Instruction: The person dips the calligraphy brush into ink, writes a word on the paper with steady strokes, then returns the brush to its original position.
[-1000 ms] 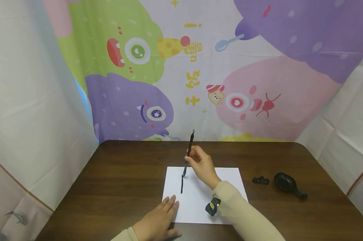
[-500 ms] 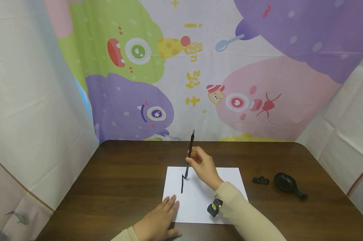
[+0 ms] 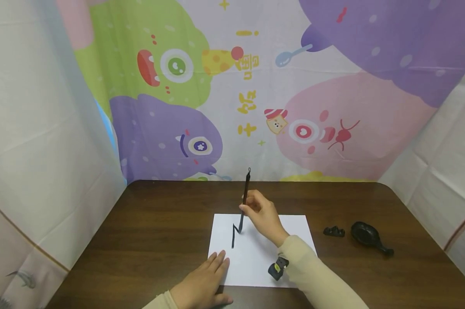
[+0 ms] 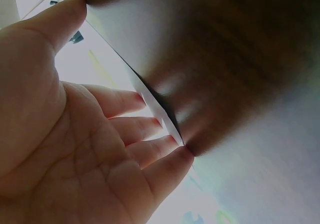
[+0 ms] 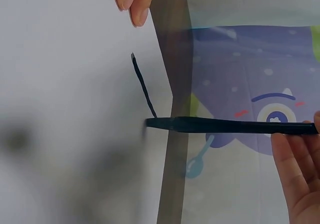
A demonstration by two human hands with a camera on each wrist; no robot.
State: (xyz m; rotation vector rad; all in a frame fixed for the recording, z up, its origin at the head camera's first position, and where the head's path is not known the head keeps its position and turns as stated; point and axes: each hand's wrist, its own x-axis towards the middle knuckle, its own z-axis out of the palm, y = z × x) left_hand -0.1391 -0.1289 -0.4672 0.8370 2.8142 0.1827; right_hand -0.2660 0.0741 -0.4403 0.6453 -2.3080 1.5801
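A dark writing brush with a small loop on top stands nearly upright, pinched by the fingers and thumb of my right hand. Its tip touches the white sheet of paper, at the end of a black ink line: a long stroke with a short slanting one from its top. In the right wrist view the brush crosses sideways and hides part of the ink. My left hand lies flat, its straight fingertips on the paper's left edge; the left wrist view shows the palm from beneath.
On the brown table, right of the paper, sit a small black brush rest and a black ink dish with a handle. A cartoon curtain hangs behind the table's far edge. A small black device is at my right wrist.
My right hand and the brush have moved slightly right and toward me. The short slanting ink stroke has grown downward to the right. The left hand has stayed still.
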